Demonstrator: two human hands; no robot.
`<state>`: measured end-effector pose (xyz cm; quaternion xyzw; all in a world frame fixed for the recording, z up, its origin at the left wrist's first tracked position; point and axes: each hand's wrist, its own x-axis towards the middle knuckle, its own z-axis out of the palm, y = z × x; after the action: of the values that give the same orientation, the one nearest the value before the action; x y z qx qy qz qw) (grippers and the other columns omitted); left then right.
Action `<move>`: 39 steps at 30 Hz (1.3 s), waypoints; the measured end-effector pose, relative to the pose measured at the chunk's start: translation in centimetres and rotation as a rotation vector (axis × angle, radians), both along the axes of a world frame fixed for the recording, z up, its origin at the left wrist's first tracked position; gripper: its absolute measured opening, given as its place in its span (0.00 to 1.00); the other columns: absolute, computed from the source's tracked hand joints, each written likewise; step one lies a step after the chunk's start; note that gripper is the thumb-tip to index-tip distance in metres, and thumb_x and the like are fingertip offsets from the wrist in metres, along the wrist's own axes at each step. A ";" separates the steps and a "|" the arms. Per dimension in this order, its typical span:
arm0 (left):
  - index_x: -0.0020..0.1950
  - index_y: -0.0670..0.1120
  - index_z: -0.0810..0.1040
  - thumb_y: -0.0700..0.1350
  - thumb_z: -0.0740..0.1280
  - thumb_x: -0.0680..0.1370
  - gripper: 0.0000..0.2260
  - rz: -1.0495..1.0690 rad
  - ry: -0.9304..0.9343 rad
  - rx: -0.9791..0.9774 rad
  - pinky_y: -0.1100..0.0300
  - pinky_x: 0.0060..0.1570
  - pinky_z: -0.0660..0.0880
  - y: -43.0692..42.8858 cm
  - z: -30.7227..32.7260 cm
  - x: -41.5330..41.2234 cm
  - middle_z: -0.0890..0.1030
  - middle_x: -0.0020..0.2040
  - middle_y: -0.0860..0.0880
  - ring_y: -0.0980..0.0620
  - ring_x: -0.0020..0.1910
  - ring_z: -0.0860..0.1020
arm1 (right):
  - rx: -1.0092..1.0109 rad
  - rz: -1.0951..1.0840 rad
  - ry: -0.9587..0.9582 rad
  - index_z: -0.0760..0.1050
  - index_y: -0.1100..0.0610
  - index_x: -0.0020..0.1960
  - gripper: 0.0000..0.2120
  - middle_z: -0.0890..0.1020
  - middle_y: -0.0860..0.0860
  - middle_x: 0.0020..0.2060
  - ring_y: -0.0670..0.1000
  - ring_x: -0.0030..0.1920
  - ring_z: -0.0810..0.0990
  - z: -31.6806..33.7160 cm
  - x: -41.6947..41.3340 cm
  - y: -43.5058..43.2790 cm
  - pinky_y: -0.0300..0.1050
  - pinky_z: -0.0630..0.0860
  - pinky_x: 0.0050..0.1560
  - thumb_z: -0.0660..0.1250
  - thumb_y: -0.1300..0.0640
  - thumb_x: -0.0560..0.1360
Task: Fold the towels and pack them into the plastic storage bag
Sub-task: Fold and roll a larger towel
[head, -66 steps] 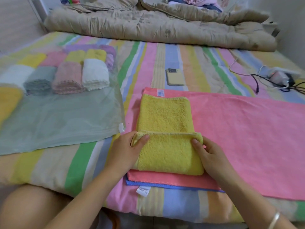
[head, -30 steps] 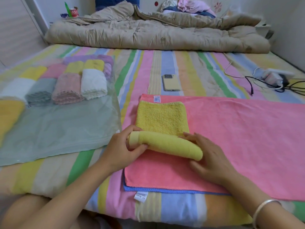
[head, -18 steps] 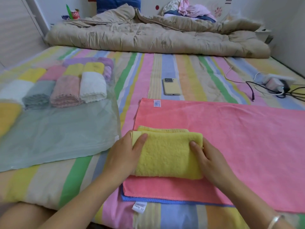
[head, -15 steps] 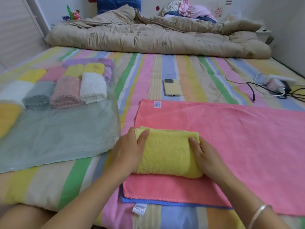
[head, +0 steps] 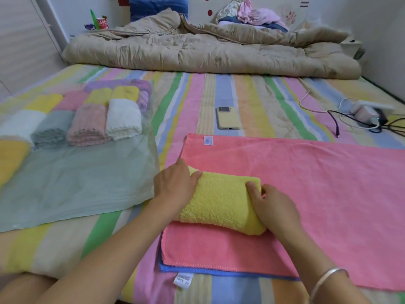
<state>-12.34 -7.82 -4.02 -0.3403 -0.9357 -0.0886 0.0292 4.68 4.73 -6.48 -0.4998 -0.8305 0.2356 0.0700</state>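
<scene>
yellow towel roll on pink towel — left hand, right hand, grips curled round its ends

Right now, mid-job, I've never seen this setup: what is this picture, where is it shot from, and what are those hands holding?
No machine: a person works bare-handed, filmed by one camera worn on their head, looking down at a bed. The left hand and right hand each hold an end of a rolled yellow towel, lying on a spread pink towel. At left lies the plastic storage bag with rolled towels inside. A phone lies beyond.
</scene>
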 end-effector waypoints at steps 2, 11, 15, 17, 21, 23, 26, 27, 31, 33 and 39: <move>0.63 0.43 0.68 0.55 0.60 0.81 0.18 -0.041 0.078 -0.001 0.52 0.46 0.69 0.5 0.0 -0.6 0.76 0.59 0.45 0.44 0.58 0.75 | 0.044 -0.061 -0.001 0.71 0.54 0.51 0.25 0.82 0.55 0.49 0.59 0.52 0.79 0.5 0.4 -0.3 0.49 0.72 0.46 0.52 0.33 0.76; 0.56 0.48 0.77 0.69 0.55 0.76 0.27 -0.603 -0.298 -0.259 0.53 0.53 0.72 3.6 2.2 -0.7 0.79 0.53 0.50 0.48 0.52 0.76 | -0.524 -0.246 0.638 0.70 0.57 0.62 0.24 0.78 0.53 0.54 0.49 0.48 0.79 0.4 0.3 -0.6 0.47 0.76 0.47 0.71 0.46 0.73; 0.41 0.43 0.76 0.72 0.61 0.71 0.30 -0.625 -0.363 -0.196 0.54 0.42 0.70 3.2 3.3 -1.3 0.79 0.41 0.46 0.46 0.41 0.76 | -0.597 -0.211 0.803 0.72 0.56 0.59 0.19 0.81 0.55 0.52 0.48 0.47 0.79 1.0 0.7 -1.1 0.44 0.74 0.42 0.72 0.49 0.73; 0.37 0.46 0.73 0.71 0.64 0.69 0.27 -0.649 -0.403 -0.142 0.55 0.39 0.68 1.8 4.5 -0.9 0.77 0.37 0.50 0.50 0.38 0.75 | -0.591 -0.140 0.851 0.73 0.56 0.57 0.17 0.81 0.56 0.52 0.48 0.45 0.79 2.1 0.8 -1.5 0.45 0.74 0.43 0.71 0.50 0.73; 0.46 0.53 0.76 0.73 0.61 0.66 0.25 -0.637 -0.472 -0.057 0.62 0.41 0.70 -3.2 7.4 -0.1 0.78 0.42 0.59 0.60 0.42 0.76 | -0.607 0.089 0.849 0.75 0.54 0.53 0.20 0.81 0.53 0.45 0.48 0.42 0.77 5.7 -0.3 -2.5 0.47 0.73 0.43 0.73 0.45 0.66; 0.49 0.55 0.76 0.73 0.59 0.68 0.25 -0.581 -0.542 0.041 0.64 0.42 0.71 -6.6 7.3 -0.3 0.78 0.43 0.59 0.62 0.43 0.77 | -0.634 0.213 0.792 0.75 0.53 0.51 0.21 0.80 0.51 0.43 0.48 0.41 0.77 7.4 -1.7 -3.4 0.48 0.73 0.43 0.73 0.43 0.63; 0.46 0.54 0.77 0.71 0.61 0.70 0.22 -0.434 -0.701 0.273 0.63 0.40 0.73 -12.1 6.2 -1.1 0.81 0.40 0.56 0.59 0.40 0.79 | -0.656 0.394 0.676 0.76 0.52 0.49 0.18 0.78 0.49 0.40 0.46 0.38 0.75 8.5 -4.7 -5.5 0.44 0.71 0.41 0.73 0.44 0.65; 0.48 0.54 0.78 0.68 0.63 0.71 0.19 -0.384 -0.771 0.340 0.62 0.41 0.74 -14.1 5.6 -1.4 0.82 0.42 0.54 0.59 0.41 0.80 | -0.638 0.462 0.629 0.76 0.52 0.49 0.14 0.78 0.48 0.39 0.44 0.37 0.75 8.4 -6.0 -6.6 0.41 0.70 0.40 0.72 0.45 0.69; 0.56 0.56 0.80 0.66 0.72 0.67 0.22 -0.155 -1.040 0.582 0.61 0.51 0.77 -22.1 4.2 -2.3 0.84 0.53 0.54 0.55 0.52 0.82 | -0.388 0.664 0.566 0.77 0.56 0.49 0.07 0.81 0.47 0.38 0.42 0.35 0.76 6.9 -11.5 -11.5 0.35 0.73 0.38 0.63 0.53 0.80; 0.57 0.59 0.79 0.68 0.74 0.59 0.29 -0.001 -1.052 0.673 0.63 0.48 0.75 -25.5 3.3 -3.1 0.84 0.52 0.59 0.57 0.52 0.82 | -0.120 0.802 0.527 0.77 0.55 0.51 0.04 0.83 0.47 0.43 0.45 0.42 0.80 5.8 -14.0 -13.2 0.41 0.78 0.44 0.63 0.58 0.79; 0.54 0.66 0.80 0.63 0.79 0.54 0.30 0.211 -1.122 0.871 0.65 0.45 0.77 -32.6 1.8 -4.3 0.83 0.54 0.60 0.60 0.51 0.82 | 0.387 1.199 0.188 0.75 0.49 0.62 0.16 0.78 0.47 0.60 0.50 0.65 0.72 3.3 -19.4 -17.7 0.46 0.71 0.57 0.68 0.49 0.75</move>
<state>-16.61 -40.40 -2.18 -0.1086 -0.7174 -0.6120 -0.3145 -14.77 -13.00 -3.15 0.0965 -0.9839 0.1225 0.0876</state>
